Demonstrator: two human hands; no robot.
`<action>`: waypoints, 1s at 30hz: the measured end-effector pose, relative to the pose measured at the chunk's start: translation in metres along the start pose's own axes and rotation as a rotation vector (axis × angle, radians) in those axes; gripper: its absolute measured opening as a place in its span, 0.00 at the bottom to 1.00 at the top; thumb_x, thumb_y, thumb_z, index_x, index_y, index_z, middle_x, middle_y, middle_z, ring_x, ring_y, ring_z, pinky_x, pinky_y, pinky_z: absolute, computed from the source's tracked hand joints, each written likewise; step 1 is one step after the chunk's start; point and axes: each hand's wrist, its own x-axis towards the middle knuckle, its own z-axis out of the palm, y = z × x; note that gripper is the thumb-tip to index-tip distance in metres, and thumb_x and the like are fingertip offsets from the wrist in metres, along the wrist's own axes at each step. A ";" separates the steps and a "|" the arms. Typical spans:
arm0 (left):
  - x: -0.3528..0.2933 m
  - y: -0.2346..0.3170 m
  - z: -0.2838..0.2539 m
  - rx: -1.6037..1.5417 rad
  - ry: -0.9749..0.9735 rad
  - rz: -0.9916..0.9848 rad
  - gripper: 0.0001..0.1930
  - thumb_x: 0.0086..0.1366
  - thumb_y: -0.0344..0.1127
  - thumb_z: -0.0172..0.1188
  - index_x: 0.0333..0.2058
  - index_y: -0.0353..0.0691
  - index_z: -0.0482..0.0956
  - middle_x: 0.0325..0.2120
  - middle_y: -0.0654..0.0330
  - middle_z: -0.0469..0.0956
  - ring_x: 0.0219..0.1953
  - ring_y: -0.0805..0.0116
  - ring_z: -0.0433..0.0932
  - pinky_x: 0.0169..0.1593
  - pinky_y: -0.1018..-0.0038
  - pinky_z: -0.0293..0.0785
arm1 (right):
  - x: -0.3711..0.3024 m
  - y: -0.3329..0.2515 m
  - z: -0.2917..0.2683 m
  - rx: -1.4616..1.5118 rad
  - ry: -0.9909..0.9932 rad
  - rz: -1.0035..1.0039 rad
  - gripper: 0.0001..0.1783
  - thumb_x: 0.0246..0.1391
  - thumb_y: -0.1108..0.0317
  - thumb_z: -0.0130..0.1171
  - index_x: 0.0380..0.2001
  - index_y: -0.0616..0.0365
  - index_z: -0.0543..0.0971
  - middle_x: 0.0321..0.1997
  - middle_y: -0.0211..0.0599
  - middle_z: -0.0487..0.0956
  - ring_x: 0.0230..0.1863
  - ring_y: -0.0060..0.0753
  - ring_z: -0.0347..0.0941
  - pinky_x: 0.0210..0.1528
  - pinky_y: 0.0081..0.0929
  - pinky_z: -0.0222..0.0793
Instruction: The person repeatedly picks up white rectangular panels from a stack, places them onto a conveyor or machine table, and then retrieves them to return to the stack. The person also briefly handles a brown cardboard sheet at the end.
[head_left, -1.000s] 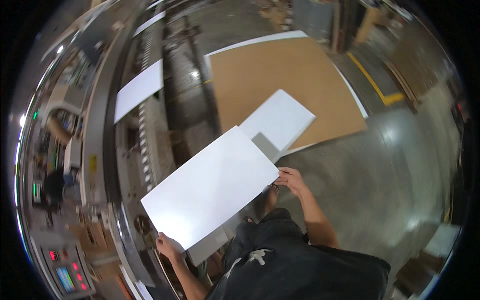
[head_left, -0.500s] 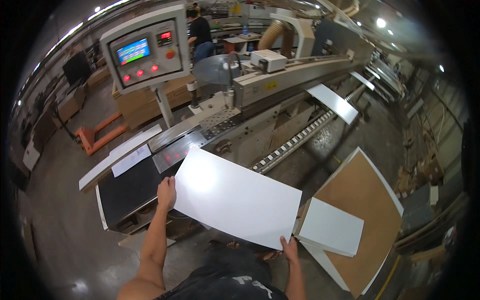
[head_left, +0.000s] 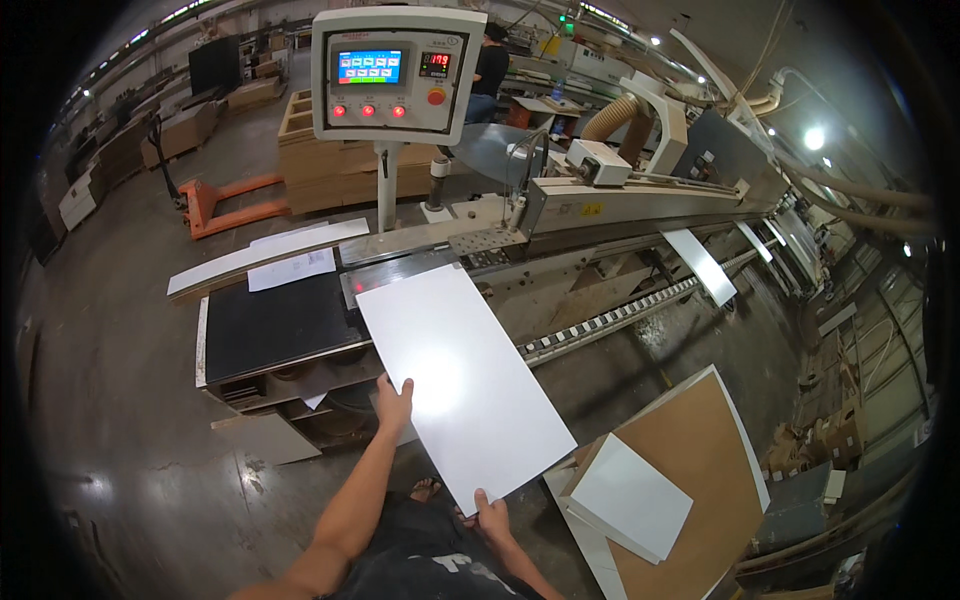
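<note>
Half a second earlier the white panel [head_left: 465,385] lay crosswise; now you had turned it lengthwise, its far end at the metal plate [head_left: 400,266]. Your two hands were closed on it, left hand [head_left: 394,403] on its left edge, right hand [head_left: 490,517] at its near end. Two narrower panels [head_left: 700,268] (also white) jutted out far right; one stack [head_left: 635,495] lay near right.

Orange pallet jack [head_left: 203,210] near brown boards [head_left: 320,182] on the floor [head_left: 130,310].
At the far edge of the black bench [head_left: 275,325] lies a printed paper [head_left: 292,270], just beside a long white strip [head_left: 262,255]. Farther back is a person [head_left: 490,68] in black top.
</note>
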 end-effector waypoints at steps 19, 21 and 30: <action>0.120 0.006 0.057 -0.334 0.177 -0.257 0.18 0.74 0.40 0.42 0.47 0.30 0.72 0.43 0.51 0.77 0.46 0.59 0.74 0.52 0.65 0.69 | 0.052 -0.079 0.056 -0.051 -0.139 0.048 0.22 0.72 0.55 0.44 0.53 0.66 0.69 0.30 0.45 0.83 0.27 0.33 0.81 0.27 0.25 0.74; 0.103 0.034 0.062 -0.280 0.178 -0.322 0.17 0.75 0.40 0.42 0.47 0.31 0.72 0.43 0.52 0.77 0.45 0.60 0.73 0.51 0.65 0.69 | 0.054 -0.080 0.051 -0.060 -0.065 0.095 0.23 0.72 0.54 0.45 0.52 0.68 0.69 0.29 0.46 0.83 0.25 0.33 0.81 0.26 0.25 0.74; 0.105 0.061 0.142 -0.324 0.153 -0.391 0.16 0.77 0.40 0.40 0.46 0.33 0.70 0.41 0.52 0.74 0.42 0.61 0.71 0.50 0.66 0.68 | 0.090 -0.120 0.003 -0.130 0.235 0.112 0.27 0.70 0.48 0.46 0.44 0.68 0.72 0.22 0.42 0.79 0.16 0.28 0.75 0.14 0.22 0.65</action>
